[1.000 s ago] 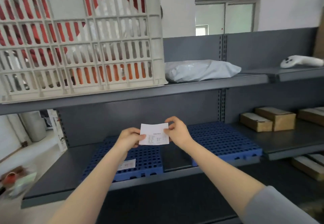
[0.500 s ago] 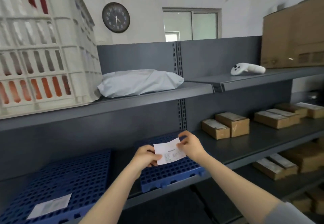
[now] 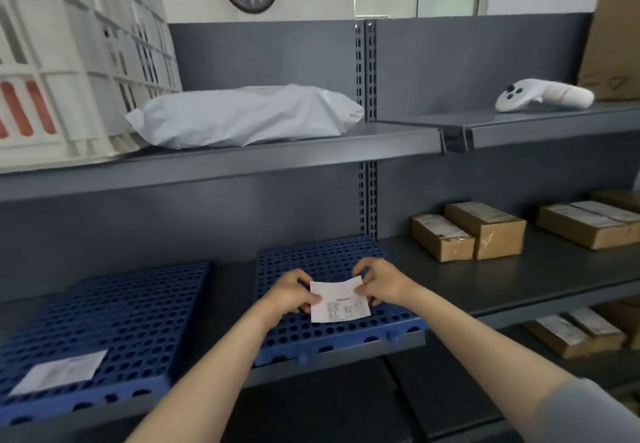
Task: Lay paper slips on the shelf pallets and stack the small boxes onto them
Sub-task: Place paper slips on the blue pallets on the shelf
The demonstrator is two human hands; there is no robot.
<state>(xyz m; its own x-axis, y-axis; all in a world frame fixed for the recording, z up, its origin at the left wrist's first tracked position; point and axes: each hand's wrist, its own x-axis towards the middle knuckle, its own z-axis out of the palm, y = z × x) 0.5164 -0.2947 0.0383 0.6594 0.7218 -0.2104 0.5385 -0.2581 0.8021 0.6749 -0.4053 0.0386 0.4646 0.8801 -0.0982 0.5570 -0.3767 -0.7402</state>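
Both hands pinch one paper slip (image 3: 338, 301) low over the right blue pallet (image 3: 322, 259), left hand (image 3: 290, 292) on its left edge, right hand (image 3: 379, 280) on its right; a second slip (image 3: 60, 371) lies flat on the left pallet (image 3: 114, 307); two small boxes (image 3: 467, 229) sit on the shelf (image 3: 519, 276) just right of the pallets.

From here I see the left hand (image 3: 291, 292) and right hand (image 3: 381, 281), pinching a slip (image 3: 337, 305), filling the front of the right pallet (image 3: 322, 255); its back half lies bare. The upper shelf (image 3: 221, 165) roofs both pallets, so entry is from the front only. Bare middle shelf (image 3: 519, 280) runs between that pallet and two small boxes (image 3: 485, 228). The left pallet (image 3: 131, 307) is free except a second slip (image 3: 59, 371) at its near corner.
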